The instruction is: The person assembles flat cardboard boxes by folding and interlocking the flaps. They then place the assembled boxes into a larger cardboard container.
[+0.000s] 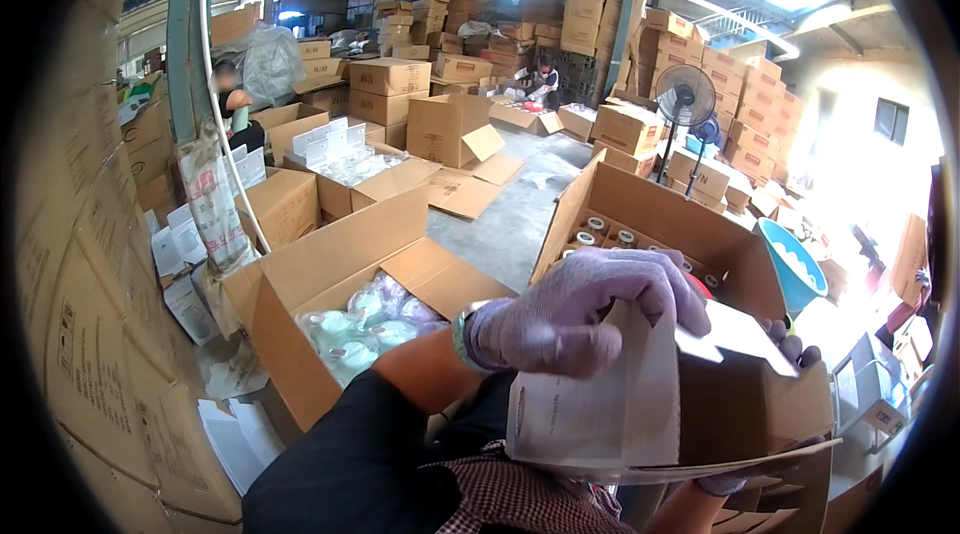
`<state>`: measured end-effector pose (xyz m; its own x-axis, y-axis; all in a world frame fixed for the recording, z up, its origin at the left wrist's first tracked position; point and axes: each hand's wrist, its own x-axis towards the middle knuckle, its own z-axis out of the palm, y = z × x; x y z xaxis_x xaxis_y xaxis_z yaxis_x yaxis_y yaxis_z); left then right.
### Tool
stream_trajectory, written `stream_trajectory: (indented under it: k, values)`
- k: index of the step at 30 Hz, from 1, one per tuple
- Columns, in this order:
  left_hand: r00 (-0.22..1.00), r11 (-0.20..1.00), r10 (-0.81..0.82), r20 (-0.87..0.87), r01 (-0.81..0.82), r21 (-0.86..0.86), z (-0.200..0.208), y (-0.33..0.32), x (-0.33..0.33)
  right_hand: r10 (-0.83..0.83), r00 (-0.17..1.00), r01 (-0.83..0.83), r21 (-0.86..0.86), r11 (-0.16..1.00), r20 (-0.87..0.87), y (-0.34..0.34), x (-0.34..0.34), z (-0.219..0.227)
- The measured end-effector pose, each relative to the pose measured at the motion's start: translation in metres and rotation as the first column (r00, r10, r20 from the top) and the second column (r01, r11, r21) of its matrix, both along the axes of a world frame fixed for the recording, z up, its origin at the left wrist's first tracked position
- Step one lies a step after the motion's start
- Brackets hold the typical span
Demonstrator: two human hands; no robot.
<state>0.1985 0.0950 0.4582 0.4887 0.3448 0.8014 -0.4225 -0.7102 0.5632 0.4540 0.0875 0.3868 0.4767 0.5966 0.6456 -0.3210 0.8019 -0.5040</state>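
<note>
My left hand (pixel 580 309), in a pale purple glove, grips the top edge of a small white-and-brown carton (pixel 600 404) held close to my chest. Its flaps are open. My right hand (pixel 785 344), also gloved, is mostly hidden behind the carton; only fingertips show at its right side and a bit below it, so it seems to support the carton. Just beyond the carton stands a large open brown box (pixel 640 209) with several round items inside.
An open box (pixel 330 274) of wrapped pale items sits at left. A blue funnel (pixel 790 269) lies at right. A standing fan (pixel 685 99), stacked cartons and flattened cardboard surround the concrete floor. One person sits at far left, another works at the back.
</note>
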Motion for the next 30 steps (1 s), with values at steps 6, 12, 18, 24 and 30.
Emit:
stream_trajectory:
  k: [6,12,18,24,30]
  values:
    - [0.806,0.910,0.409,-0.427,-0.325,0.258,0.029,0.023,0.005,-0.174,0.979,0.177,-0.021,0.984,0.106,-0.013,-0.001,0.012]
    - [0.686,0.831,0.549,-0.478,-0.387,0.400,0.026,0.036,0.040,-0.457,0.468,0.534,0.170,0.828,0.756,-0.055,0.020,-0.005]
    - [0.886,0.890,0.456,0.084,-0.455,-0.025,-0.031,0.060,0.054,-0.581,-0.169,0.381,0.597,0.706,0.796,-0.016,-0.001,0.047]
    - [0.888,0.888,0.458,0.044,-0.459,0.022,-0.061,0.068,0.055,-0.172,-0.094,0.258,0.191,0.947,0.981,-0.036,0.023,0.044]
    - [0.937,0.937,0.340,0.078,-0.344,0.056,-0.069,0.074,0.049,-0.286,-0.066,0.363,0.290,0.885,0.956,-0.046,0.024,0.048]
